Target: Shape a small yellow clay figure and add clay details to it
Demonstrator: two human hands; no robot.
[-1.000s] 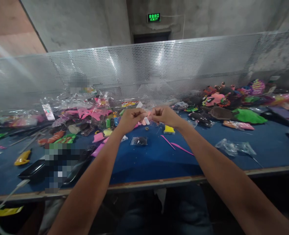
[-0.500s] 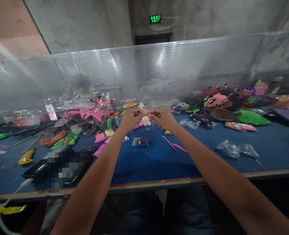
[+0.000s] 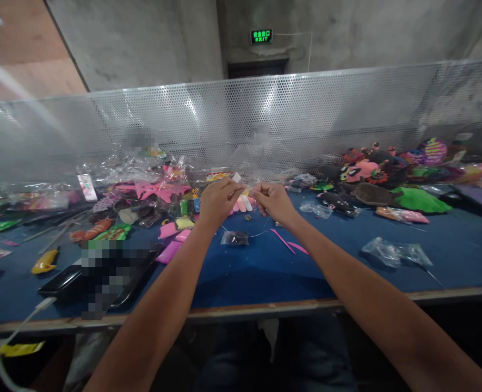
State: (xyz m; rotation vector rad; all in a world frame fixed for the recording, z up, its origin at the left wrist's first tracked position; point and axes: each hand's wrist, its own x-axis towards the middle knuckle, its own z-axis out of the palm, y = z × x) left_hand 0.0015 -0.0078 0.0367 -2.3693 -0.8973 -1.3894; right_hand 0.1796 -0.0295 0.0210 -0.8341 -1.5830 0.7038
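Over the middle of the blue table, both my hands are raised with fingers pinched and a small gap between the fingertips. Below them a thin pale thread hangs in a loose curve, one end rising toward my left hand, the other toward my right hand. Whatever else the fingertips hold is too small to make out. Pink and white clay sticks show behind the gap. Under the hands lies a small clear packet with something black. Two pink modelling tools rest on the right.
On the left lie a phone with a white cable, a dark tray and a yellow clay piece. Plastic-wrapped pink shapes and colourful figures line the back before a perforated metal screen. A crumpled plastic bag lies right.
My hands have drawn slightly apart, the fingertips no longer meeting. A loop of thin thread now shows beneath them. The view has tilted up slightly.
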